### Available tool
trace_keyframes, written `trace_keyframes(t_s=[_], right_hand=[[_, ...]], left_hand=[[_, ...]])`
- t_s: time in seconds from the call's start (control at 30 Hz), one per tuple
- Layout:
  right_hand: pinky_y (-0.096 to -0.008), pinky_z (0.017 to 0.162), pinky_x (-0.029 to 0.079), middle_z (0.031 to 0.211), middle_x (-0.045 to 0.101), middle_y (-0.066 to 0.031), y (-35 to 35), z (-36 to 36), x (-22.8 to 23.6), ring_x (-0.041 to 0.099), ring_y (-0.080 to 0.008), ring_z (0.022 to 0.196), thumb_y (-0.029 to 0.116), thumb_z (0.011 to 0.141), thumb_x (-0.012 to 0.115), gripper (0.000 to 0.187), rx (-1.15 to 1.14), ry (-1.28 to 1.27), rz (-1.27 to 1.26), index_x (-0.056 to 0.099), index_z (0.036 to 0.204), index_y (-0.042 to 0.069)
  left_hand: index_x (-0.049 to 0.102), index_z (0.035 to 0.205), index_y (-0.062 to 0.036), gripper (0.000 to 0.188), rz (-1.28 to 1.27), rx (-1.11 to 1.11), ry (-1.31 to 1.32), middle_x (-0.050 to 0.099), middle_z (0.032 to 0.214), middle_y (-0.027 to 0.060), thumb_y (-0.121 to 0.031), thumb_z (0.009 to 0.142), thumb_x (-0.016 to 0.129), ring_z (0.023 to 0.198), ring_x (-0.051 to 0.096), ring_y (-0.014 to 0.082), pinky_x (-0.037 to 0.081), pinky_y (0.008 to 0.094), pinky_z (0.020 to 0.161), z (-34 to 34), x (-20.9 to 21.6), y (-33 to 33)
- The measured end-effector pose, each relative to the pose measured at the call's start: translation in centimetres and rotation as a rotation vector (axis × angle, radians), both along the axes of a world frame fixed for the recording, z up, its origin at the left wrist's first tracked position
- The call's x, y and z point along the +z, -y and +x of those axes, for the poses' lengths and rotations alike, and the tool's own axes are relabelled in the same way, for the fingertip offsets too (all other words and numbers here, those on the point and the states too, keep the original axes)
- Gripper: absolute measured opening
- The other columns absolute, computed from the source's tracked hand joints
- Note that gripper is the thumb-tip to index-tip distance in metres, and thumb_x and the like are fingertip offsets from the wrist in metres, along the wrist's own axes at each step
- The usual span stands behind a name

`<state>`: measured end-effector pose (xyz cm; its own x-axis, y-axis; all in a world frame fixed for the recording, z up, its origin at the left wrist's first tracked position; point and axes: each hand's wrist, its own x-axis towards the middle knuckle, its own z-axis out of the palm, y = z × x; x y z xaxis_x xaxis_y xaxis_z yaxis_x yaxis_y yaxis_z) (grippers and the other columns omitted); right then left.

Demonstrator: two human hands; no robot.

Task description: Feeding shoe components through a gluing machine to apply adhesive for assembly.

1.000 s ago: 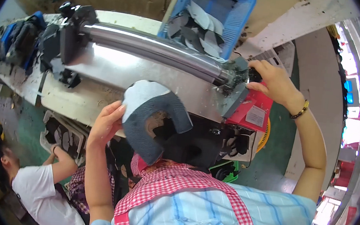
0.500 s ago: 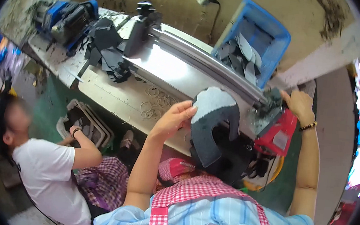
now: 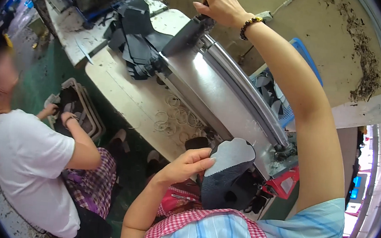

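Note:
My left hand (image 3: pixel 188 165) pinches the edge of a curved fabric shoe upper (image 3: pixel 223 180), dark grey with a light grey toe section. It hangs over the near side of a metal roller machine (image 3: pixel 229 104) with a shiny plate and long bars. My right arm reaches across the machine to its far left end. There my right hand (image 3: pixel 225 9) is closed round a black knob (image 3: pixel 204 10) atop the dark end housing (image 3: pixel 187 37); the palm side is hidden.
Dark cut pieces (image 3: pixel 136 34) pile at the machine's left end. Loose pale rings (image 3: pixel 172 117) lie on the bench (image 3: pixel 111 80). A blue basket (image 3: pixel 288 113) with pieces stands behind the machine. At left a co-worker (image 3: pixel 32 163) handles pieces in a white crate (image 3: pixel 90 108).
My right hand has gone from the machine's right end to the knob at its far left end. The shoe upper, still in my left hand, is lower and turned. The view has shifted.

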<state>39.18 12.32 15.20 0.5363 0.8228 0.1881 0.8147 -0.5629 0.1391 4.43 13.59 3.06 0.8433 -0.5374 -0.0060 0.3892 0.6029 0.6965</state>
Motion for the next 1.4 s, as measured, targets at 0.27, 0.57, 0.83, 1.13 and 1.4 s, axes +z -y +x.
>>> trace_keyframes(t_s=[0.27,0.57,0.83,1.13,1.4], right_hand=[[-0.0409,0.066,0.049,0.072,0.062,-0.0227,-1.4,-2.7,2.8,0.063,-0.0356,0.072,0.037,0.077,0.055,0.045,-0.214,-0.142,-0.075,0.062,0.073,-0.007],[-0.0384,0.059,0.046,0.065,0.06,-0.0143,8.3,5.6,2.0,0.059,-0.0228,0.061,0.027,0.085,0.048,0.033,-0.303,-1.17,0.223,0.062,0.072,0.001],[-0.0341,0.085,0.043,0.11,0.055,-0.0153,25.4,-8.2,2.7,0.051,-0.024,0.101,0.064,0.082,0.041,0.07,-0.599,-0.937,0.071,0.055,0.117,0.005],[-0.035,0.073,0.043,0.09,0.06,-0.0143,30.1,-7.2,-4.4,0.054,-0.0227,0.084,0.05,0.073,0.061,0.061,-0.606,-0.871,0.168,0.06,0.096,-0.006],[-0.0276,0.054,0.036,0.061,0.047,-0.0028,32.4,-2.4,4.6,0.044,-0.0092,0.061,0.019,0.066,0.068,0.027,-0.211,-0.46,0.236,0.05,0.073,-0.001]], left_hand=[[0.052,0.087,-0.0049,0.02,-0.007,-0.067,-0.005,0.048,0.073,-0.0047,-0.024,0.093,0.049,0.066,0.046,0.0035,0.04,0.0195,0.059,2.1,-0.4,1.5],[0.051,0.082,-0.0043,0.02,0.189,0.062,-0.18,0.055,0.072,-0.0011,-0.021,0.092,0.05,0.063,0.055,0.0061,0.045,0.02,0.054,6.5,1.3,3.3],[0.052,0.076,-0.0019,0.021,0.656,0.16,-0.223,0.055,0.062,0.0035,-0.019,0.089,0.05,0.045,0.052,0.01,0.045,0.023,0.043,7.8,2.3,3.0],[0.057,0.083,0.0043,0.032,1.203,0.235,0.456,0.062,0.069,0.016,-0.028,0.084,0.057,0.056,0.061,0.027,0.047,0.0342,0.05,4.6,2.9,9.5],[0.048,0.115,-0.0043,0.068,1.38,-0.074,0.907,0.053,0.099,0.0136,-0.031,0.059,0.077,0.089,0.051,0.0291,0.041,0.0406,0.073,-3.9,-4.0,16.9]])
